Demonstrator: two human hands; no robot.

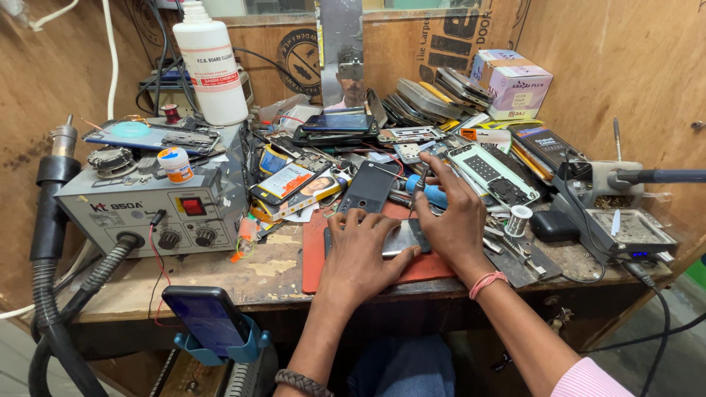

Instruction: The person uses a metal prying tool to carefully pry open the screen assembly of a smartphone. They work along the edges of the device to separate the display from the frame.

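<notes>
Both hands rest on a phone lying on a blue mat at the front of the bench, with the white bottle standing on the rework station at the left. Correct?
Not quite: the mat is red, not blue, as the head view shows. Both the left hand and right hand do rest on the phone, and the white bottle stands at the left.

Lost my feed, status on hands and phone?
Left hand pressing phone flat on red mat. Right hand at its top edge, screwdriver under fingers. Clutter all round.
</notes>
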